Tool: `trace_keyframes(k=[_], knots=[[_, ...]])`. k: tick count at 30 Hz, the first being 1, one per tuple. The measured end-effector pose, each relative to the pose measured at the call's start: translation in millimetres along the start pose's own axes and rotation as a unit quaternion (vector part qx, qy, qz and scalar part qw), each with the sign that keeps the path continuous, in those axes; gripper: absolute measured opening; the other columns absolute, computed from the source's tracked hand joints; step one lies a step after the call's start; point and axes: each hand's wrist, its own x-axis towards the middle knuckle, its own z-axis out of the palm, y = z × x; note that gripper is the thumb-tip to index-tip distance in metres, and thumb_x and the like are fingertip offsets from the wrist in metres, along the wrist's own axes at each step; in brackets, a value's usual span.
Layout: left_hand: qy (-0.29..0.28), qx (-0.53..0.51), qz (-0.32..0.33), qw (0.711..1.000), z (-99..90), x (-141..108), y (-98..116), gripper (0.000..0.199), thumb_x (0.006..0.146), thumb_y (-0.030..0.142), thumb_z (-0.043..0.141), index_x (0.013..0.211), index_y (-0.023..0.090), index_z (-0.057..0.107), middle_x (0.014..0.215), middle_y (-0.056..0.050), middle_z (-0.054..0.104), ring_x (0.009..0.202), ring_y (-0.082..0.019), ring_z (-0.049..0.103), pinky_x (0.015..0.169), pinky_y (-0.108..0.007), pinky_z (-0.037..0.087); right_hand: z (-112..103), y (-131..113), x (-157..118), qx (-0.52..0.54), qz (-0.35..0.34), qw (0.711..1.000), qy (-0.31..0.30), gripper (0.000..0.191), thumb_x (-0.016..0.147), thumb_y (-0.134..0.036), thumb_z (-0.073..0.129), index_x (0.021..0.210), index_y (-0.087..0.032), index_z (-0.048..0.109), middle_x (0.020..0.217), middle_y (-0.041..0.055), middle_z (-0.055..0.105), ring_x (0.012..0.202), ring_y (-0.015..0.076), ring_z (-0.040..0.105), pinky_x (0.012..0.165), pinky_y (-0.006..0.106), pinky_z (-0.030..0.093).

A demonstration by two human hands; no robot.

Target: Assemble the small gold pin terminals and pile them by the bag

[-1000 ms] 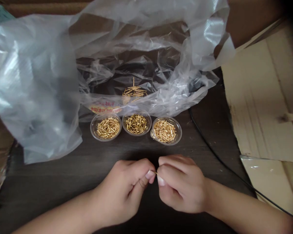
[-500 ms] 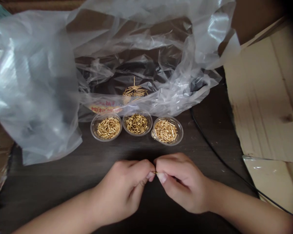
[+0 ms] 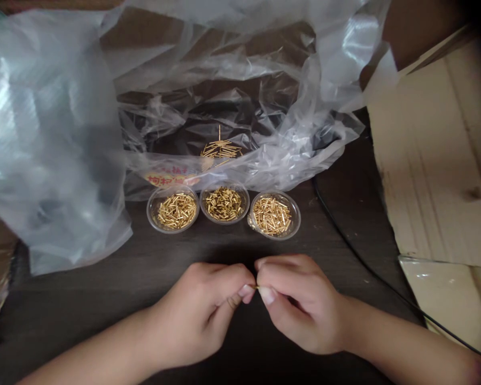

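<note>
Just in front of three clear plastic cups [image 3: 152, 214], probably set within easy reach, the left hand [image 3: 202, 315] and right hand [image 3: 304, 310] nearly touched; both pinched a thin gold-coloured pin [image 3: 255, 287] between them, seemingly for fine control.

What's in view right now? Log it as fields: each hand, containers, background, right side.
Left hand: pinching a thin gold piece, mostly hidden
Right hand: pinching the same piece, facing the left hand
Containers: three clear cups in a row, each holding short gold bits
Background: clear plastic bag beyond the cups, loose gold pins in or on it
Right side: black cable, cardboard
</note>
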Motion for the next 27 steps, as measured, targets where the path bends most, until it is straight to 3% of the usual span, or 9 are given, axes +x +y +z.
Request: trace_keyframes(k=[13,27], knots=[[0.003,0.012,-0.011,1.0,3.1,-1,-2,0.021,0.095,0.002,0.043,0.084,0.019,0.047,0.069,0.004,0.052,0.059,-0.009,0.048,0.058,-0.02,0.036,4,3,-9,-0.227,-0.082,0.97,0.007,0.024,0.091,-0.008,0.038,0.072,-0.021,0.044,0.063,-0.003,0.04,0.057,0.0135,0.036,0.054,0.029,0.032],[0.025,0.033,-0.008,0.999,6.9,-6,-1,0.02,0.093,0.002,0.043,0.087,0.02,0.047,0.07,0.005,0.054,0.06,-0.01,0.052,0.058,-0.02,0.039,11,3,-13,-0.274,-0.103,0.955,0.037,0.025,0.096,-0.01,0.038,0.075,-0.021,0.047,0.065,-0.0012,0.045,0.06,0.0147,0.04,0.056,0.029,0.036]])
